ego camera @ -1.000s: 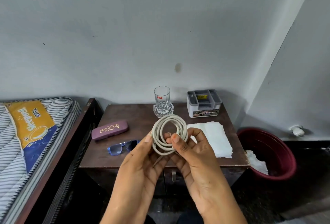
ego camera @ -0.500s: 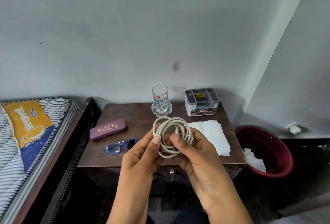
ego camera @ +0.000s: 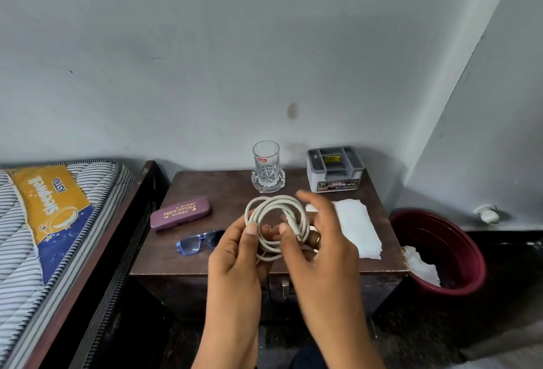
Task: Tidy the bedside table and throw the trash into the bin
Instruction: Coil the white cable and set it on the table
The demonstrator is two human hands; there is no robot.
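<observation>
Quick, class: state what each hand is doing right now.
Left hand: closed on the coiled cable.
Right hand: thumb on the cable, fingers lifted; a firm grip cannot be told.

Dark worn wooden table (ego camera: 205, 254), clear cut glass tumbler (ego camera: 266, 164), matt white paper tissue (ego camera: 357, 226), glossy plastic bin (ego camera: 458, 251)

Purple glasses case (ego camera: 179, 213) on counter: gold print "PRINCE OPTICALS", smaller line under it approx "ROURKELA", tiny number line above, unreadable. Glass tumbler (ego camera: 266, 164): red sticker "cello". Grey organizer box (ego camera: 335, 168): front label ends in "OPEL", rest of label too small; yellow tag inside w/ digits, not legible. Mattress (ego camera: 47, 207) label, yellow/blue, upside down: "Sleepwell" and a small word beside it, can't make out.
</observation>
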